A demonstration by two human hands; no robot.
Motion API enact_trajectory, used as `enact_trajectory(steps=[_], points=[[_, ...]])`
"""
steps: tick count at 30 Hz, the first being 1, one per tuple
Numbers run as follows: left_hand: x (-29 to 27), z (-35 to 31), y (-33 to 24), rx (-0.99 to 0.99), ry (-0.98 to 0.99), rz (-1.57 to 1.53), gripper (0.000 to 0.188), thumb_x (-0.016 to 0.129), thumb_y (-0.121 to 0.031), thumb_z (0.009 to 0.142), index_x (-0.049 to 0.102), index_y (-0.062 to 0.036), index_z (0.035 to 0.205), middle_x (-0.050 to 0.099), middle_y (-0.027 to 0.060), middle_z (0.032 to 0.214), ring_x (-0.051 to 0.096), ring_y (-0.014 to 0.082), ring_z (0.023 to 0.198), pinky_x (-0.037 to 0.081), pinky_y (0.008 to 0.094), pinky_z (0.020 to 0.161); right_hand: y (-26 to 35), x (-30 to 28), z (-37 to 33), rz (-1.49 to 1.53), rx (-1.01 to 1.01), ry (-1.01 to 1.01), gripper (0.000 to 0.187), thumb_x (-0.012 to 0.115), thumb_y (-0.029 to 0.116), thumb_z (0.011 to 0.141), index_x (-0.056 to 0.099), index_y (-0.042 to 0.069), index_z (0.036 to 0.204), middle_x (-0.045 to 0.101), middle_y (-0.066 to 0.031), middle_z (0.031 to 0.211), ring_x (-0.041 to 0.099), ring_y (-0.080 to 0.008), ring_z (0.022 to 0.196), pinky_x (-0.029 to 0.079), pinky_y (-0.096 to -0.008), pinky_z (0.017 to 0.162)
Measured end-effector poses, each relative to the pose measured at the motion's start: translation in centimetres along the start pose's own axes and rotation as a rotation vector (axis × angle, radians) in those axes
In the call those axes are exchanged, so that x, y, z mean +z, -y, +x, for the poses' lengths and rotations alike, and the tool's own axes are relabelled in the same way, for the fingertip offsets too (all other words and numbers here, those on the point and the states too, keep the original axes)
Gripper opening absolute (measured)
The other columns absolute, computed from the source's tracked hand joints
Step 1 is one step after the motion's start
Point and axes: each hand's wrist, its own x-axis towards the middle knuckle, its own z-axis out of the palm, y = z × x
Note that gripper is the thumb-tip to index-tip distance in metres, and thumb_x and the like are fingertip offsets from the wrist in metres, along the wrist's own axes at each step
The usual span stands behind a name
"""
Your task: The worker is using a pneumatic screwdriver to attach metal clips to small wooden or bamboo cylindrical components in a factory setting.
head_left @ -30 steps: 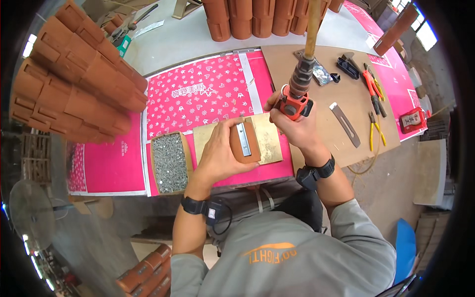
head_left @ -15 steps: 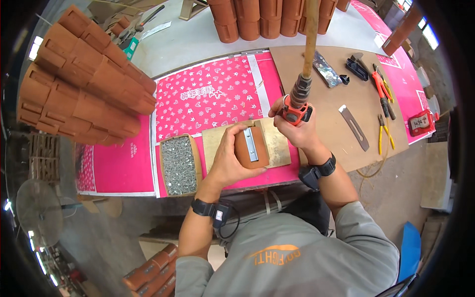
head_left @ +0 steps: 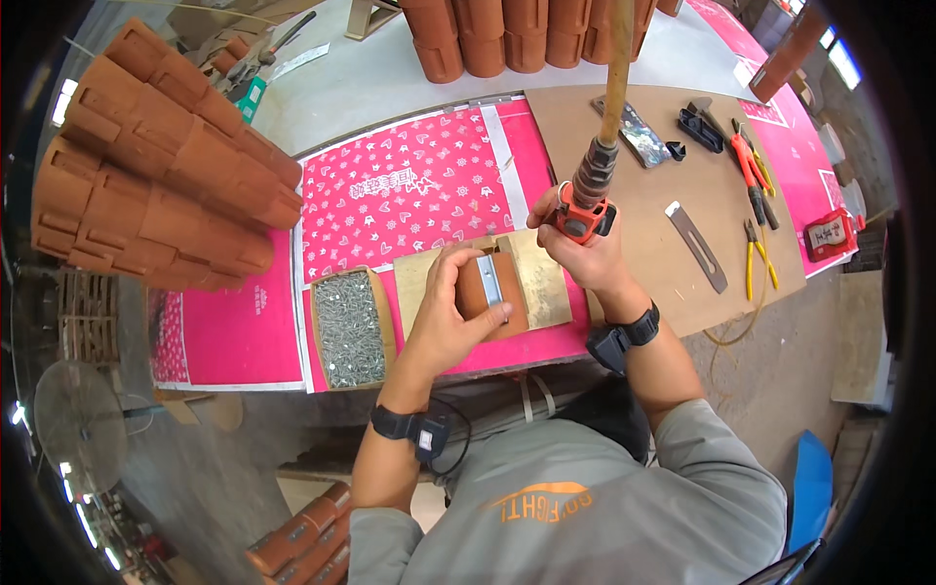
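The left hand [head_left: 441,317] clasps the terracotta piece [head_left: 471,289] over a pale board [head_left: 546,281], thumb across its metal strip [head_left: 488,277], the right gripping a red tool [head_left: 582,224]; slack thumb pressure could skew the strip.

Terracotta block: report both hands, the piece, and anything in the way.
Left hand gripping terracotta block. Right hand gripping red tool. Metal strip facing up on block; left thumb over strip's near end.
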Motion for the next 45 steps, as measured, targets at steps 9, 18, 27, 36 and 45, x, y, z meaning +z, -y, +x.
enact_trajectory(steps=[9, 18, 27, 36, 45], points=[[1.0, -4.4, -3.1, 0.065, 0.013, -0.033, 0.087, 0.089, -0.008, 0.068, 0.039, -0.0096, 0.139, 0.031, 0.0174, 0.156, 0.041, 0.0319, 0.139, 0.042, 0.0426, 0.111, 0.1, -0.1, 0.6, -0.01, -0.041, -0.043, 0.024, 0.068, 0.002, 0.077, 0.062, 0.0, 0.101, 0.066, -0.0028, 0.085, 0.06, -0.0094, 0.078, 0.051, -0.0279, 0.073], [1.4, -6.1, -1.9, 0.13, -0.019, -0.028, 0.08, 0.087, -0.002, 0.07, 0.04, -0.0094, 0.134, 0.028, 0.0205, 0.157, 0.041, 0.0315, 0.14, 0.04, 0.0433, 0.114, -1.3, -0.1, 0.6, -0.043, -0.151, -0.053, 0.021, 0.07, 0.002, 0.075, 0.064, 0.001, 0.096, 0.066, -0.0015, 0.081, 0.059, -0.0083, 0.072, 0.05, -0.0267, 0.067], [1.3, -6.1, -1.5, 0.114, -0.018, -0.065, 0.082, 0.086, -0.004, 0.071, 0.038, -0.0091, 0.137, 0.028, 0.0198, 0.157, 0.038, 0.0317, 0.142, 0.036, 0.0448, 0.116, -0.8, -0.1, 0.3, -0.044, -0.132, -0.048, 0.022, 0.07, 0.002, 0.075, 0.064, 0.001, 0.096, 0.065, -0.0015, 0.081, 0.058, -0.008, 0.072, 0.05, -0.0262, 0.067], [-0.5, -0.1, 0.6, -0.019, 0.011, -0.01, 0.077, 0.077, -0.019, 0.086, 0.03, -0.0015, 0.145, 0.041, 0.0162, 0.143, 0.041, 0.0244, 0.135, 0.036, 0.0371, 0.112, -0.8, -0.2, 0.6, -0.078, -0.121, -0.056, 0.021, 0.07, 0.003, 0.075, 0.064, 0.001, 0.095, 0.065, -0.0017, 0.081, 0.058, -0.0078, 0.072, 0.05, -0.0265, 0.067], [-0.7, 0.2, 0.7, -0.22, 0.136, -0.493, 0.073, 0.071, -0.021, 0.093, 0.025, -0.0048, 0.148, 0.044, 0.0113, 0.138, 0.044, 0.0202, 0.13, 0.04, 0.0353, 0.108, -0.2, -0.2, 0.7, -0.033, -0.052, -0.023, 0.021, 0.068, 0.001, 0.076, 0.064, 0.002, 0.097, 0.065, -0.0013, 0.083, 0.059, -0.0079, 0.075, 0.051, -0.0268, 0.071]])
